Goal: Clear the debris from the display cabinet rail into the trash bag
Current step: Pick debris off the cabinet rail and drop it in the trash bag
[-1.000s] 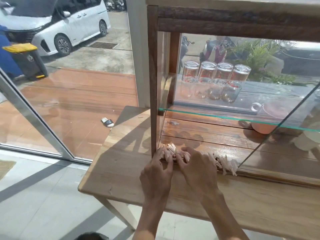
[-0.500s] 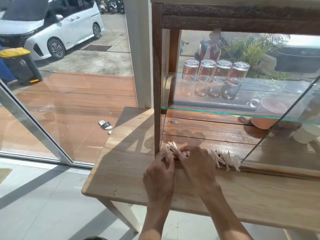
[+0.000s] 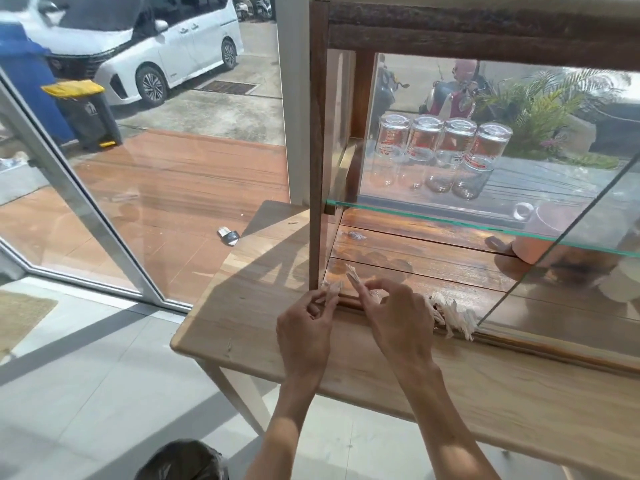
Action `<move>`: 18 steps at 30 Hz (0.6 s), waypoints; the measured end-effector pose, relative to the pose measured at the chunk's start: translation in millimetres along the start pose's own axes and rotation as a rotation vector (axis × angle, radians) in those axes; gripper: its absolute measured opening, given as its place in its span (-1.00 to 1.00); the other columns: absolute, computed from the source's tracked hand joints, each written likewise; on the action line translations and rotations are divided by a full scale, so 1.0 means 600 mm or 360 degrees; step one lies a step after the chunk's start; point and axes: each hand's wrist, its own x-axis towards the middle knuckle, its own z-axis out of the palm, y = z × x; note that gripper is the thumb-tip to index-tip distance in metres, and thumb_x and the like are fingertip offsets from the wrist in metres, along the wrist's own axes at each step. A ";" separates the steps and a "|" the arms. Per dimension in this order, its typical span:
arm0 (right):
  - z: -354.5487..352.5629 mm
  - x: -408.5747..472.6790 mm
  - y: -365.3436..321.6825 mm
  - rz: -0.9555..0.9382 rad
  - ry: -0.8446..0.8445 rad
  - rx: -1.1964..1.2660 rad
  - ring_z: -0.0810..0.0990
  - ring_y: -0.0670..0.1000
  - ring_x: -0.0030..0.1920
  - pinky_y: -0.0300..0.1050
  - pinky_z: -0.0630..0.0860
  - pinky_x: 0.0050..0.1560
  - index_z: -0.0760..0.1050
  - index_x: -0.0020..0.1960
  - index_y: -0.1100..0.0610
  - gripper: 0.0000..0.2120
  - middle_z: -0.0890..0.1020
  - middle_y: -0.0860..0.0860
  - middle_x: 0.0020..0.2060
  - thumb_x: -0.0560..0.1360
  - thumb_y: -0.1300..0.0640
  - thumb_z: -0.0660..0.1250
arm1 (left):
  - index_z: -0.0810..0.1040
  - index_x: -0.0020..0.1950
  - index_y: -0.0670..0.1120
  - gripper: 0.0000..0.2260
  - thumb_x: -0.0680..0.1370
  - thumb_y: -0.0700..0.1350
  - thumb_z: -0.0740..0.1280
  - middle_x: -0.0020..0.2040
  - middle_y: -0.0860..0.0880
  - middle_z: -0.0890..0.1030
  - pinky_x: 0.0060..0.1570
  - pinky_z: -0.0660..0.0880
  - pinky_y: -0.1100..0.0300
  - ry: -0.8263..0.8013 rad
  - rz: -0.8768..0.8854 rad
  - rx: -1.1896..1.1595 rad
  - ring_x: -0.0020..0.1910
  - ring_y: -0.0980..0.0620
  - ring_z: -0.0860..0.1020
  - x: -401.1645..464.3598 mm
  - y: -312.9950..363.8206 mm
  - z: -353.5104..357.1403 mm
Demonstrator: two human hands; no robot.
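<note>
Seemingly debris (image 3: 332, 287) in left grip (image 3: 320, 308), rail (image 3: 349, 303) below

From where I stand I can read nothing outright. The four upturned glasses (image 3: 443, 140) on the glass shelf at my one o'clock carry red printing, too blurred to make out. The dark bin (image 3: 88, 114) outside at ten o'clock bears a pale mark on its front, also unreadable.

Both hands pinch pale debris at the cabinet rail (image 3: 554, 348): left hand (image 3: 304, 330) at its left end, right hand (image 3: 398, 317) beside it.
</note>
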 end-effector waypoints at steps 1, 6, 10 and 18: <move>-0.004 -0.001 0.000 -0.0006 -0.0006 0.0044 0.74 0.08 -0.20 0.02 0.65 -0.10 0.70 0.04 -0.11 -0.66 0.75 0.03 -0.29 0.50 -0.32 0.35 | 0.72 -0.04 0.04 -0.84 0.44 0.06 0.52 -0.46 0.05 0.51 -0.35 0.45 0.17 0.0016 -0.0014 -0.0025 -0.44 0.10 0.47 0.000 0.002 0.001; -0.022 -0.019 0.014 0.0006 -0.0032 0.0184 0.70 0.11 -0.14 0.02 0.60 -0.08 0.71 0.05 -0.11 -0.65 0.73 0.00 -0.29 0.49 -0.32 0.35 | 0.72 -0.09 0.07 -0.90 0.42 -0.01 0.55 -0.54 0.13 0.44 -0.43 0.33 0.27 0.0064 -0.0086 -0.0132 -0.52 0.16 0.33 -0.030 0.016 -0.018; -0.023 -0.042 0.017 -0.0004 -0.0165 0.0252 0.70 0.03 -0.18 -0.01 0.60 -0.10 0.70 0.07 -0.12 -0.71 0.72 -0.06 -0.29 0.50 -0.27 0.37 | 0.72 -0.13 0.12 -0.89 0.40 -0.06 0.56 -0.52 0.12 0.47 -0.41 0.36 0.25 0.0144 -0.0223 -0.0245 -0.49 0.16 0.31 -0.064 0.017 -0.051; 0.020 -0.117 -0.026 -0.0186 -0.0336 0.0255 0.55 -0.04 -0.41 -0.14 0.44 -0.25 0.70 0.08 -0.13 -0.72 0.54 -0.07 -0.51 0.51 -0.25 0.37 | 0.73 -0.06 -0.05 -0.86 0.41 -0.11 0.55 -0.49 0.08 0.54 -0.37 0.37 0.41 0.0264 -0.0251 -0.0091 -0.50 0.24 0.41 -0.104 -0.011 -0.171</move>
